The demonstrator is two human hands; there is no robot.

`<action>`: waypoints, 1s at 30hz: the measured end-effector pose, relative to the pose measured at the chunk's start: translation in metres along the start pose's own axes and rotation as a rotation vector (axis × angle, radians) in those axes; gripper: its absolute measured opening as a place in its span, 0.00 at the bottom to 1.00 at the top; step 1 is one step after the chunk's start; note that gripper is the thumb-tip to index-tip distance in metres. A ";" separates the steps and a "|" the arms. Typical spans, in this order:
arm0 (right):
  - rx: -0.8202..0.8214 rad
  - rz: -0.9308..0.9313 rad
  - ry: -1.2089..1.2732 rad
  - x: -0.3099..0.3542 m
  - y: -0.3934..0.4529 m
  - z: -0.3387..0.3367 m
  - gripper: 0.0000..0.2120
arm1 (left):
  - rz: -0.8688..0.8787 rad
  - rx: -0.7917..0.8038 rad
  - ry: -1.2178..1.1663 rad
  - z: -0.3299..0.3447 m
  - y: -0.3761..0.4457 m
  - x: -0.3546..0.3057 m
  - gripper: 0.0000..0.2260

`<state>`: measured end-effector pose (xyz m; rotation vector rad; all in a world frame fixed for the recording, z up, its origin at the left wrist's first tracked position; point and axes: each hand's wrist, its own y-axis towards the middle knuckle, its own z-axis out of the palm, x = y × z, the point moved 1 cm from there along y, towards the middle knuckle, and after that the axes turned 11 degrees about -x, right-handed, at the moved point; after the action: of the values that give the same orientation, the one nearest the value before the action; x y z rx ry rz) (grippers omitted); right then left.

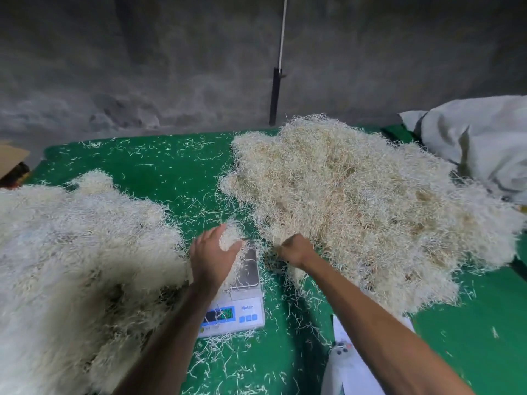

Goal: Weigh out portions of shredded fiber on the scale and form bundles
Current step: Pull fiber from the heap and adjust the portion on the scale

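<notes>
A white digital scale [245,306] with a steel pan and a lit display sits at the centre of the green table [159,166]. A small clump of shredded fiber [232,238] rests on the pan, and my left hand [212,256] cups around it. My right hand [295,249] is closed on strands at the near edge of the big loose fiber pile [356,201] on the right. A second, paler fiber heap [71,252] fills the left side.
Loose strands litter the green surface. A grey-white sack [479,138] lies at the back right. White sheets with a small device [346,357] lie near the front right. A dark rod [275,95] hangs against the grey wall. A cardboard piece [11,158] sits at the far left.
</notes>
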<state>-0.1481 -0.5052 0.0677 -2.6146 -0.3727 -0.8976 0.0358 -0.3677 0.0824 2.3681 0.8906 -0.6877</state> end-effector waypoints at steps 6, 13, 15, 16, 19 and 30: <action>0.040 -0.014 0.292 0.008 -0.085 0.045 0.12 | -0.055 0.088 -0.219 -0.028 -0.061 0.011 0.30; 0.017 -0.105 0.461 0.031 -0.136 0.057 0.07 | -0.199 0.111 -0.462 -0.050 -0.121 0.028 0.24; 0.010 -0.101 0.498 0.032 -0.143 0.058 0.07 | -0.274 0.062 -0.545 -0.061 -0.129 0.034 0.22; 0.005 -0.095 0.521 0.031 -0.145 0.059 0.08 | -0.321 0.024 -0.602 -0.066 -0.133 0.036 0.20; -0.028 -0.082 0.552 0.029 -0.148 0.062 0.10 | -0.457 -0.083 -0.740 -0.084 -0.140 0.037 0.16; 0.025 -0.029 0.559 0.030 -0.140 0.067 0.10 | -0.597 -0.119 -0.817 -0.081 -0.131 0.047 0.15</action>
<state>-0.1384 -0.3475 0.0707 -2.2095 -0.2647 -1.5563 -0.0035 -0.2122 0.0767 1.4504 1.1772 -1.6152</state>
